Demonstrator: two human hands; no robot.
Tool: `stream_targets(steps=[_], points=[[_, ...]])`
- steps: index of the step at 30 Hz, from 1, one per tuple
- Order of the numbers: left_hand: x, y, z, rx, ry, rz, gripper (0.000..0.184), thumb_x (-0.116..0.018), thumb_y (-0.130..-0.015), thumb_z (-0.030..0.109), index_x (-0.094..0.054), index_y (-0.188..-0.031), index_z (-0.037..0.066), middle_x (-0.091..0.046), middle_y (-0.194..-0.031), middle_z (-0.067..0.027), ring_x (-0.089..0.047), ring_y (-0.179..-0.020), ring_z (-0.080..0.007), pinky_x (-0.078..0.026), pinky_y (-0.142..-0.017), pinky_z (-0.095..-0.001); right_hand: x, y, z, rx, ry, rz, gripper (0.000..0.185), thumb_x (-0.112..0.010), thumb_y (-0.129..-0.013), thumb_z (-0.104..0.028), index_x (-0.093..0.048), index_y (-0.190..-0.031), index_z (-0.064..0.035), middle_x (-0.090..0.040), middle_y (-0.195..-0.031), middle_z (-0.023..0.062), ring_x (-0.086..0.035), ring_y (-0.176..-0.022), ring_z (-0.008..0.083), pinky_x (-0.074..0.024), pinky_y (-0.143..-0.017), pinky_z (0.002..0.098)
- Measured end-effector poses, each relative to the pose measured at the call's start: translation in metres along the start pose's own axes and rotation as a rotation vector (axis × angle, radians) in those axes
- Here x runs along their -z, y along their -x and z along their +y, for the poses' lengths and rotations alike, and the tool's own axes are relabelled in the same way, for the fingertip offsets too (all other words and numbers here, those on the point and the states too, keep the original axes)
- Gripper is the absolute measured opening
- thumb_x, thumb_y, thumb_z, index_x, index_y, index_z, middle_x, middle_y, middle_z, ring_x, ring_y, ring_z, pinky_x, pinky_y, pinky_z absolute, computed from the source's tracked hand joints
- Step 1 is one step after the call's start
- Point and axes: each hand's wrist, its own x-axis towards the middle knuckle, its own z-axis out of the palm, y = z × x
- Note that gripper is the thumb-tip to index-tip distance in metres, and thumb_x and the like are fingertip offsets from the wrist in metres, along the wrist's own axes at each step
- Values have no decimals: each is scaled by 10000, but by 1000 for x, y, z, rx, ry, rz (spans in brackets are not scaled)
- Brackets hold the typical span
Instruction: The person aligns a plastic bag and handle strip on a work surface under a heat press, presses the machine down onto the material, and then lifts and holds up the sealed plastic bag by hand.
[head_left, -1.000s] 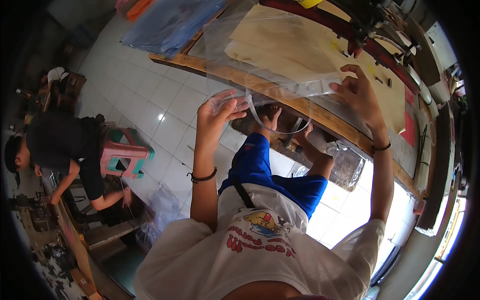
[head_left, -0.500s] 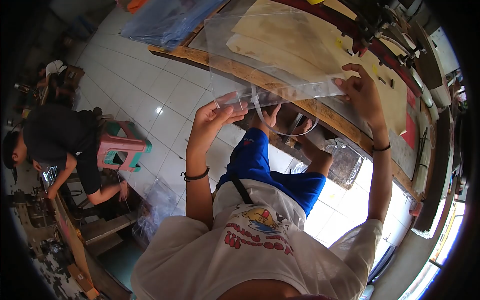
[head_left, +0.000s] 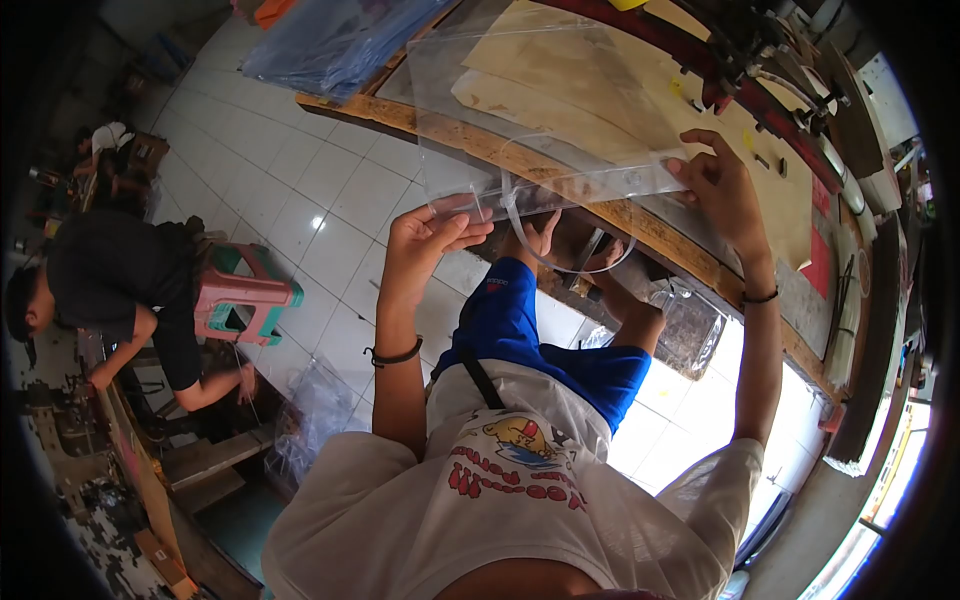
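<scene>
A clear plastic bag (head_left: pixel 590 186) with a stiff folded band along its near edge is stretched between my two hands. My left hand (head_left: pixel 428 245) pinches the band's left end between thumb and fingers. At the other end, my right hand (head_left: pixel 718 190) grips the corner with thumb and forefinger, its other fingers raised and curled. A thin clear strap (head_left: pixel 580 271) hangs in a loop below the band. The bag's see-through body reaches away over the table edge.
Beyond the bag stands a wood-edged table (head_left: pixel 400 112) with brown paper (head_left: pixel 545 75) and a red machine frame (head_left: pixel 690 75). Blue plastic sheets (head_left: pixel 335 45) lie at its left end. A person in black (head_left: pixel 120 275) bends forward beside a pink-and-green stool (head_left: pixel 240 295).
The bag stays between my hands, with only a very slight shift of its far part. At left, the co-worker's shiny piece is no longer visible and their arm has moved.
</scene>
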Motion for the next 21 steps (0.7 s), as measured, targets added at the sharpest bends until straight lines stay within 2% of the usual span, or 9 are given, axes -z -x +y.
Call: stream_targets(steps=[6, 12, 15, 18, 21], points=[[-14, -4, -1, -27, 54, 78, 326, -658, -984, 91, -616, -1236, -112, -734, -1050, -235, -754, -967, -330, -618, -911, -416, 1, 1, -6, -64, -27, 8, 463, -759, -961, -199, -564, -1327, 7, -676, -732, 15, -587, -654, 47, -480, -617, 212], [-20, -5, -8, -113, 74, 175, 222, -665, -985, 74, -647, -1136, -87, -735, -1015, -199, -749, -915, -282, -630, -874, -406, 2, 0, 1, -37, -246, -85, 623, -781, -942, -217, -482, -1440, 9, -732, -908, 61, -644, -741, 80, -548, -677, 231], [-30, -6, -4, -130, 102, 203, 198, -692, -970, 80, -648, -1091, -70, -735, -1012, -186, -746, -910, -269, -629, -871, -400, 2, 0, 1, -36, -263, -143, 634, -787, -936, -207, -478, -1444, 14, -730, -939, 65, -643, -775, 81, -546, -681, 229], [-30, -9, -8, -120, 219, 178, 193, -702, -958, 66, -640, -1090, -60, -735, -1027, -188, -744, -912, -260, -629, -872, -395, 0, 0, -1, -37, -234, -114, 638, -797, -926, -188, -481, -1447, 3, -711, -898, 38, -625, -758, 65, -535, -667, 219], [-32, -9, -6, -99, 251, 177, 245, -695, -956, 47, -627, -1159, -73, -726, -1071, -204, -741, -938, -271, -626, -893, -407, 0, 0, -2, -57, -216, -101, 639, -803, -918, -160, -486, -1453, -16, -680, -861, 9, -602, -740, 52, -520, -644, 210]])
